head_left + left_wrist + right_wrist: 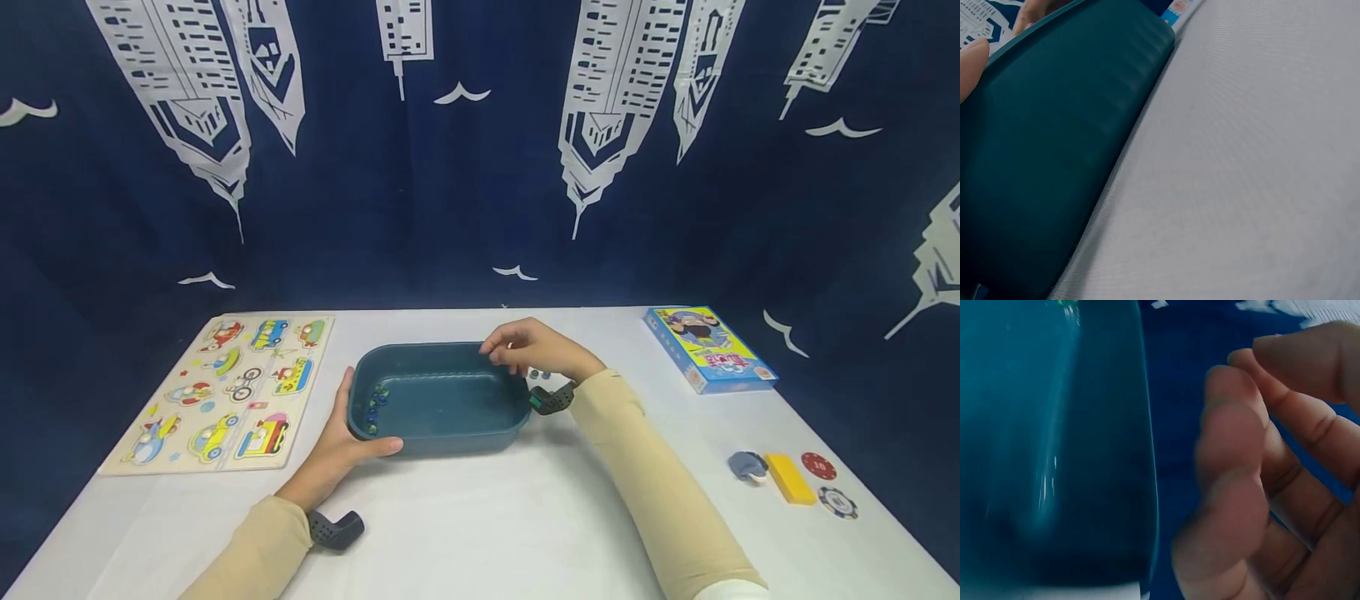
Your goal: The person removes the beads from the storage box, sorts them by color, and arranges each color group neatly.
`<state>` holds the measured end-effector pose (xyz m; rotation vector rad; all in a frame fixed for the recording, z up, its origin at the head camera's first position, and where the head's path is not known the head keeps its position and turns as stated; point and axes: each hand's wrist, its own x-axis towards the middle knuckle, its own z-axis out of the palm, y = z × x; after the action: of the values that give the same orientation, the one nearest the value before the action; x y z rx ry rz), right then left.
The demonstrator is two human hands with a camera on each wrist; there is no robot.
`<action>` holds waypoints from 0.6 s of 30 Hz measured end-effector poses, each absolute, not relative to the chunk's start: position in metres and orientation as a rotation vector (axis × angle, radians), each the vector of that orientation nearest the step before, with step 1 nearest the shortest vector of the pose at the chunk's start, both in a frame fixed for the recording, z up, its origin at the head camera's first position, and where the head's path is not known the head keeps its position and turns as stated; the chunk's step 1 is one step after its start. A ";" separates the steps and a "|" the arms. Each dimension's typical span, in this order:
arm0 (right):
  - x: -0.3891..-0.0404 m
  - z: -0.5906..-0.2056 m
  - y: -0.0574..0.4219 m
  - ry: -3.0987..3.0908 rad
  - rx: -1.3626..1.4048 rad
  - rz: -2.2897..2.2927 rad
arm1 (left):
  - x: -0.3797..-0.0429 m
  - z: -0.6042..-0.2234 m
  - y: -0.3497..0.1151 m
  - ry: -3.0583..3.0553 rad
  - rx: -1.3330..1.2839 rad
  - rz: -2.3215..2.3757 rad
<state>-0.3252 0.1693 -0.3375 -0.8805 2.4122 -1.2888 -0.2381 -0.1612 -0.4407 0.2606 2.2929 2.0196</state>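
Observation:
A dark teal rectangular tub (442,404) stands at the middle of the white table. My left hand (333,454) grips its left end, thumb over the near rim and fingers along the outer side. Several green and blue glass marbles (372,417) lie inside, gathered near the left end. At the tub's far right corner is my right hand (543,346), fingers loosely bent and nothing seen between them. In the right wrist view its fingers (1232,450) are beside the tub wall. A few marbles (534,374) lie on the table just right of the tub, partly hidden by the right hand.
A wooden picture puzzle board (225,392) lies on the left. A blue and yellow box (708,350) is at the back right. Nearer on the right are a yellow block (790,479), a small grey-blue object (747,466), a red chip (818,466) and a black-and-white chip (837,502).

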 end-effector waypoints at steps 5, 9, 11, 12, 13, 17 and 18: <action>-0.334 -0.333 0.133 2.336 -0.962 -1.157 | -0.242 -0.439 -0.160 2.265 0.267 2.041; -0.343 -0.339 0.105 2.297 -1.007 -1.055 | -0.242 -0.438 -0.160 2.237 0.274 2.064; -0.346 -0.344 0.091 2.300 -1.024 -0.993 | -0.242 -0.438 -0.161 2.233 0.277 2.068; -0.347 -0.346 0.084 2.306 -1.027 -0.963 | -0.241 -0.438 -0.161 2.230 0.278 2.069; -0.348 -0.348 0.077 2.311 -1.031 -0.938 | -0.241 -0.438 -0.161 2.226 0.281 2.072; -0.352 -0.356 0.054 2.329 -1.032 -0.879 | -0.240 -0.438 -0.162 2.205 0.296 2.093; -0.353 -0.359 0.049 2.330 -1.027 -0.872 | -0.240 -0.438 -0.162 2.200 0.298 2.098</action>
<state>-0.3532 0.0485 -0.3587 -1.0274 2.3303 -0.8719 -0.2399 -0.1624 -0.4383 0.2982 2.1998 2.0985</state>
